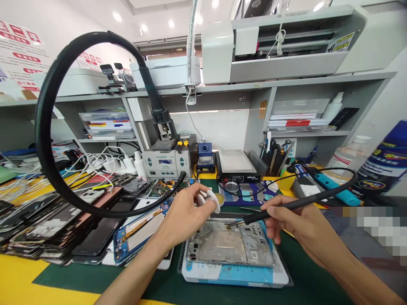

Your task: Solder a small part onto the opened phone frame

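Nearby, holder packed with tools; hands grip spool, iron.

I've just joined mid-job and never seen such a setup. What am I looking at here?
No robot arm here: these are a person's two bare hands, filmed by one head-worn camera looking forward and down. The left hand holds a white spool. The right hand holds a black-handled tool, its metal tip at a metal frame; whether it touches is hard to tell. The frame lies on a blue-and-white slab, above a green mat. Stacked phone-like parts lie to the left; behind stands a grey control unit.
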Demonstrator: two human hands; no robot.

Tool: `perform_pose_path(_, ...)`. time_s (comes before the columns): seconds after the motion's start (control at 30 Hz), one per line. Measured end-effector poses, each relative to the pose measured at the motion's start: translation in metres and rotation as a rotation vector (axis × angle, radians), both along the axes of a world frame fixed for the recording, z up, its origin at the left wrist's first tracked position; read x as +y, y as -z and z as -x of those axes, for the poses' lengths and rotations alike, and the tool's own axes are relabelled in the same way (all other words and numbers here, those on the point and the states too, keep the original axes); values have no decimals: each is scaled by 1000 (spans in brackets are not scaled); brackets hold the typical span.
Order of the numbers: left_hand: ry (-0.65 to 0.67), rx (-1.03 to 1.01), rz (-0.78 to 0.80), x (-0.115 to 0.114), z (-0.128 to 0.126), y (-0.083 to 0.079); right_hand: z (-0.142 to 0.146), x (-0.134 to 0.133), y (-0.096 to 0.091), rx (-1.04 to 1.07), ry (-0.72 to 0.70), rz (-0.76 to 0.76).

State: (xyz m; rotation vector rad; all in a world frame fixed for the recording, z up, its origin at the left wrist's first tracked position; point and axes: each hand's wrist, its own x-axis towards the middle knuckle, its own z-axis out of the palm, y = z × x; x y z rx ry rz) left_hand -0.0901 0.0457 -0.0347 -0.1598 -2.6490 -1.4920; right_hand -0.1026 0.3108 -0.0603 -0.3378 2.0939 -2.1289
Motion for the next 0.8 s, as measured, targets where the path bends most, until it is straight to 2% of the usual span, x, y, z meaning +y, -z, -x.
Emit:
perform_pose_path(0.17, 15, 18, -28, -2, -1, 6, 1, -2, 0, -2, 20, -2)
perform_pose_path(0.8, 4, 68, 38, 6, -10, 4, 1, -1, 0, -38, 61, 5)
